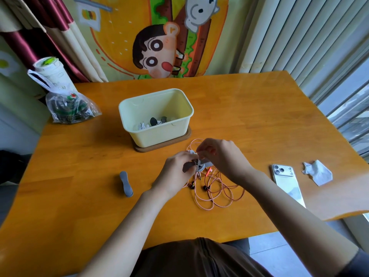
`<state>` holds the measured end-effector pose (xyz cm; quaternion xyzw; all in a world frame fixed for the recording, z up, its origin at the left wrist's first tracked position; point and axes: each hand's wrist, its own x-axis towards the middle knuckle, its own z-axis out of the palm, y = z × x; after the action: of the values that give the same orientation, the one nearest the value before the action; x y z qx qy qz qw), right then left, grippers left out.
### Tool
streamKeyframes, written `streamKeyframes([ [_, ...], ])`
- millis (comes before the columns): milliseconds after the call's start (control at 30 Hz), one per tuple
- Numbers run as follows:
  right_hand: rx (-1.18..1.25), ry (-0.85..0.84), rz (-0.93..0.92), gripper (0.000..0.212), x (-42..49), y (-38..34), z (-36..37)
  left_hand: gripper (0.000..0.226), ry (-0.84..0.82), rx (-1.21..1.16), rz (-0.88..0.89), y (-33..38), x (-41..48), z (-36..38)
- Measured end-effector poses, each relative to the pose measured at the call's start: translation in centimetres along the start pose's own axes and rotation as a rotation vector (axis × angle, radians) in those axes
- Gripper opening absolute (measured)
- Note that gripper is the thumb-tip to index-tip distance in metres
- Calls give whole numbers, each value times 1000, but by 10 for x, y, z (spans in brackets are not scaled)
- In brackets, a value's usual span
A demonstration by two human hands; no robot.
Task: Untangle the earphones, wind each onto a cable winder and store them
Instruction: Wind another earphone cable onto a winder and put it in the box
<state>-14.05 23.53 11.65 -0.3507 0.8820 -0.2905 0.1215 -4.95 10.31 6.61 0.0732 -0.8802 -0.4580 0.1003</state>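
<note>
Two hands were held close together above the orange wooden table (pixel 259 116). The flat grey cable winder (pixel 199 167) was gripped in the left hand (pixel 175 171), apparently to steady it, while a strand of the pink-corded earphones (pixel 205 187) was pinched by the right hand (pixel 221 156) for feeding. Most of the cord lay loose on the near side of the hands. A second grey winder (pixel 126 186) lay ready to the left. The pale yellow plastic box (pixel 159 136) was set just beyond, within reach for storing.
</note>
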Motion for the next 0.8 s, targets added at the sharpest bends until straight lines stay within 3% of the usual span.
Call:
streamKeyframes([
  [167, 137, 42, -18, 9, -1, 2, -5, 28, 27, -98, -11, 6, 3, -1],
  [400, 71, 164, -73, 10, -2, 5, -10, 26, 103, -300, -179, 0, 4, -5],
  [667, 151, 252, -50, 11, 0, 9, -19, 26, -40, -671, -270, 8, -1, -9],
  [800, 332, 188, -40, 14, 5, 13, -29, 23, -194, -905, -299, 17, -6, -12],
])
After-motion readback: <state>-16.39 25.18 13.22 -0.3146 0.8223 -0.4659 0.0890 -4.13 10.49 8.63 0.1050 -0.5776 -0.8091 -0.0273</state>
